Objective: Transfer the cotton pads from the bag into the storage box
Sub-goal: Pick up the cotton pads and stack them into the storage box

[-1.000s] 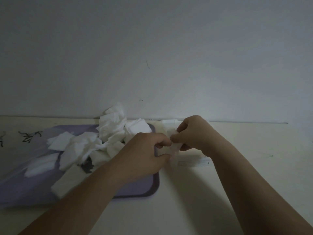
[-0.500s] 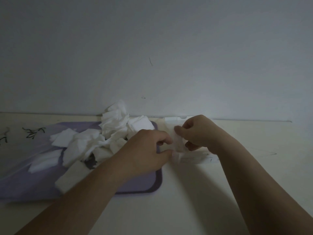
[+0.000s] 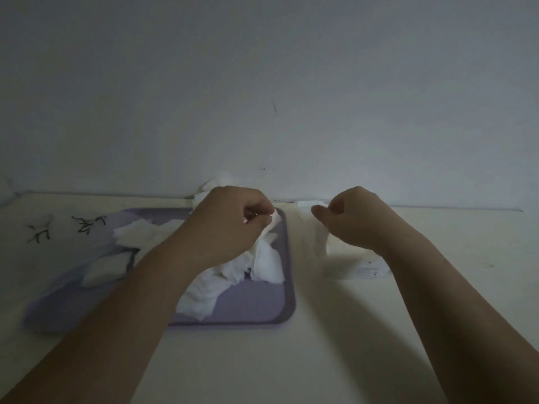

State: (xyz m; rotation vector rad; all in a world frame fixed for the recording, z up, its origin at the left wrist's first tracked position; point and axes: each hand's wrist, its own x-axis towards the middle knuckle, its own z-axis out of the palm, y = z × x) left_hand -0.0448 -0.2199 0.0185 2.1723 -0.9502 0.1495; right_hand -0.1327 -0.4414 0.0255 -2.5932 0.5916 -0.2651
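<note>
White cotton pads lie heaped on a purple tray left of centre. Most of them are still outside the clear box, which sits low on the table, just beyond the tray's right rim. The bag cannot be picked out in this dim light.

The left hand hovers over the far right corner of the heap, knuckles up and wrist straight. Its thumb and forefinger pinch the top edge of a pad, which trails downward into the pile. From that pinch the box lies to the right and slightly nearer the viewer, across the tray's rim.

The right hand is the nearer one and is poised directly above the box with its fingers curled. A second pad appears to hang from them, long side upright, its lower end at the box's left edge. It probably needs only lowering.
</note>
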